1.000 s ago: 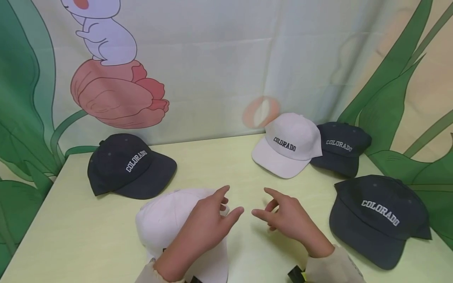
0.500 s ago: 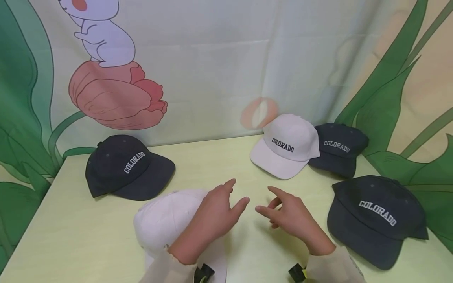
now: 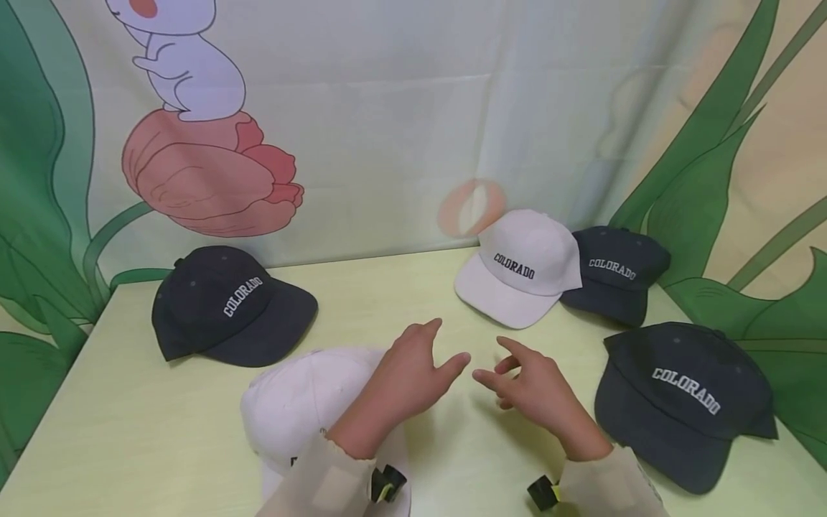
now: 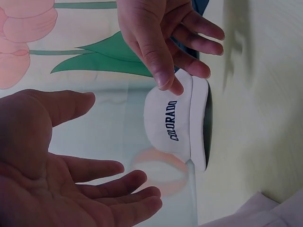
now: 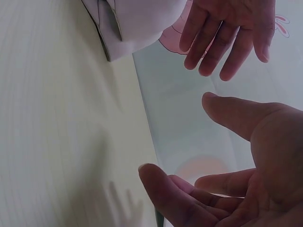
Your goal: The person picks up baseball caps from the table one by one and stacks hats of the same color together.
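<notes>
My left hand [image 3: 407, 373] hovers above the table beside a white cap [image 3: 304, 402], its fingers extended and holding nothing. The left forearm passes over that cap and hides part of its crown and brim. A short distance to the right, my right hand [image 3: 536, 388] is also raised, fingers loosely spread with nothing in them. The two hands face each other across a small gap. In the left wrist view another white cap [image 4: 165, 118] marked COLORADO appears beyond the fingers. The right wrist view shows the nearer white cap [image 5: 142, 23] at its top edge.
A dark cap [image 3: 226, 305] lies at the back left. The far white cap [image 3: 523, 266] overlaps a dark cap [image 3: 617, 273] at the back right. Another dark cap [image 3: 691, 402] sits at the right edge. Behind the pale table [image 3: 129, 431] hangs a printed curtain [image 3: 375, 143].
My left hand has moved right and slightly away from me, closer to the right hand. The right hand has shifted slightly right. The caps stay in place as the head view shifts slightly.
</notes>
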### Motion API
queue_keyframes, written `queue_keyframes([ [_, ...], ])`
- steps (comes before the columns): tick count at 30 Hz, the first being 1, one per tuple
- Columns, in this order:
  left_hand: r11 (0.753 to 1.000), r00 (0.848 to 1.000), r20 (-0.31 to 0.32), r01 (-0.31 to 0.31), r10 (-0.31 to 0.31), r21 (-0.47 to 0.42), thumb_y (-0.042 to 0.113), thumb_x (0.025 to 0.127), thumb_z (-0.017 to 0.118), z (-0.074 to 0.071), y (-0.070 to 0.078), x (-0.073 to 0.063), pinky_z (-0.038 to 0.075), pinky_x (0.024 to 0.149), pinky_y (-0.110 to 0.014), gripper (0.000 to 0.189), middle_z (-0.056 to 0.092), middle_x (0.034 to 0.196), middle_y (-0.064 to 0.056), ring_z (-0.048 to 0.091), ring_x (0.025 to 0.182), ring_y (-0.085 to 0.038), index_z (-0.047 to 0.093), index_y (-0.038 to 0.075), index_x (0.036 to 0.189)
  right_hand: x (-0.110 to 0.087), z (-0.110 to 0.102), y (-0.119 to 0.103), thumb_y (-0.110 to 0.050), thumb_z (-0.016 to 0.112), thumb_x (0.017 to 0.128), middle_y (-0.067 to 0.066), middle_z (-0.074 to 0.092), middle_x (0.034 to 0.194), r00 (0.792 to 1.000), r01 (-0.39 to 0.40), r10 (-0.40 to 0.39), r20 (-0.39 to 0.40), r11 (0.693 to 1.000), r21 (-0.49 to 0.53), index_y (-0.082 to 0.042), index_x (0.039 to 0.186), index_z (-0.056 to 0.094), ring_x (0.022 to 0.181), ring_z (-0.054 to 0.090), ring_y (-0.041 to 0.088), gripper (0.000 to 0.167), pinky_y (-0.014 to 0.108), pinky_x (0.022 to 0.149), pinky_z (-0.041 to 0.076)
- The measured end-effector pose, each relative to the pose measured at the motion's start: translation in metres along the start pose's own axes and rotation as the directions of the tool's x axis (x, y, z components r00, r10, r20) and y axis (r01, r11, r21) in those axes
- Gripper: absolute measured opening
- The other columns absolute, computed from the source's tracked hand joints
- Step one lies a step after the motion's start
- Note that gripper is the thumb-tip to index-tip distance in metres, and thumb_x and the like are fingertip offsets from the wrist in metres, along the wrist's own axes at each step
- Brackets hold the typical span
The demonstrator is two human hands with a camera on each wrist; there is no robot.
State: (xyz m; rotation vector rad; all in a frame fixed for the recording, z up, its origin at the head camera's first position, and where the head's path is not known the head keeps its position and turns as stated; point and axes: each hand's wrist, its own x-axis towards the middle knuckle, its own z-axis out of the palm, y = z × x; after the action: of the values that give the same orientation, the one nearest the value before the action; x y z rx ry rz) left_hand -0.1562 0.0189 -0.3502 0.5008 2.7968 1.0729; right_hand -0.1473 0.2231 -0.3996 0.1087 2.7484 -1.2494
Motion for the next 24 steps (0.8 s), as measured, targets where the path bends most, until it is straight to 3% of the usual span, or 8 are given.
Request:
queue_keyframes([
  [15, 0.999, 0.998, 0.062, -0.023, 0.025, -0.032, 0.046, 0.093, 0.058, 0.003, 0.009, 0.019, 0.039, 0.108, -0.047, 0.073, 0.044, 0.145, -0.02, 0.044, 0.134, -0.033, 0.038, 0.0, 0.146, 0.004, -0.005, 0.005, -0.054, 0.072, 0.08, 0.011, 0.065, 0.118, 1.0, -0.02, 0.02, -0.01, 1.0, 0.012, -0.013, 0.148, 0.038, 0.065, 0.07, 0.013, 0.087, 0.028, 0.062, 0.051],
  [24, 0.999, 0.998, 0.053, -0.022, 0.023, -0.033, 0.045, 0.093, 0.059, 0.008, 0.008, 0.026, 0.04, 0.107, -0.047, 0.074, 0.045, 0.143, -0.021, 0.047, 0.132, -0.034, 0.037, -0.001, 0.146, 0.006, -0.006, 0.007, -0.056, 0.071, 0.08, 0.012, 0.064, 0.119, 1.0, -0.014, 0.014, -0.018, 1.0, 0.007, -0.013, 0.148, 0.038, 0.064, 0.07, 0.013, 0.087, 0.028, 0.062, 0.051],
])
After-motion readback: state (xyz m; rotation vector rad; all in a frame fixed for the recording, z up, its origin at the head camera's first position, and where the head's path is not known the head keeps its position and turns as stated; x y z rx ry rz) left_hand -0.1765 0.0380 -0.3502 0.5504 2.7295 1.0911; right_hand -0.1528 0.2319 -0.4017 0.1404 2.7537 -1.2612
